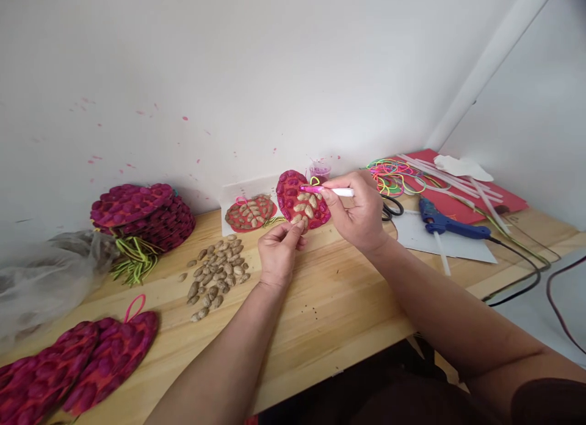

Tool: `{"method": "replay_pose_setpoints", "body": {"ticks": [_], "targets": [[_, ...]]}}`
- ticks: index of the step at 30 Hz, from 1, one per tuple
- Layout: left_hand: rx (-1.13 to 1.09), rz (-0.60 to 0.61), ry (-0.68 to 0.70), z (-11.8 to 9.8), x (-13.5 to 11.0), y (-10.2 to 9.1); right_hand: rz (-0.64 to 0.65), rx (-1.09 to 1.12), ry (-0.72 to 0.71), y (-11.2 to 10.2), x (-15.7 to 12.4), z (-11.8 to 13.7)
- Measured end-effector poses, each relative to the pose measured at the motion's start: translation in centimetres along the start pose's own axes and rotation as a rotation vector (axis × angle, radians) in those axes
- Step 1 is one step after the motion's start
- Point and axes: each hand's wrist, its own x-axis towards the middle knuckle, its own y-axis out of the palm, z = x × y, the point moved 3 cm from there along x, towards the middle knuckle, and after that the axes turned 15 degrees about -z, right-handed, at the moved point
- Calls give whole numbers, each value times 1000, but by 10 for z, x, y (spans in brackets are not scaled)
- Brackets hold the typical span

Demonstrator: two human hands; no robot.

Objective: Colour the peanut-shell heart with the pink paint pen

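My left hand [278,254] pinches the lower edge of a round red disc [289,187] covered with peanuts, holding it tilted above the table. Its outer peanuts are painted magenta, while several in the middle are bare tan. A paintbrush [341,192] with a white handle and pink-wet bristles is in my right hand [361,214], its tip over the disc's upper part. Behind the disc stands a small clear cup [319,170] with purple-pink paint stains. To the left, an unpainted peanut disc [251,214] with a pink loop lies on white paper [229,196].
Loose peanuts [220,272] lie left of my left hand. Further left are stacked magenta discs [146,217], green cords [135,260], a plastic bag [46,284] and painted discs [114,364]. Rightward are a blue glue gun [458,226], scissors [392,206], colored cords [394,176] and red sheets [513,199].
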Motion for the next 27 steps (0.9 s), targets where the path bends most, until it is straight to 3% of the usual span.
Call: {"method": "replay_pose_setpoints", "body": {"ticks": [22, 27], "targets": [[-16, -8, 0, -2, 1, 0, -8, 30, 5, -1, 1, 0], [-5, -12, 12, 0, 2, -1, -19, -8, -71, 1, 1, 1]]}}
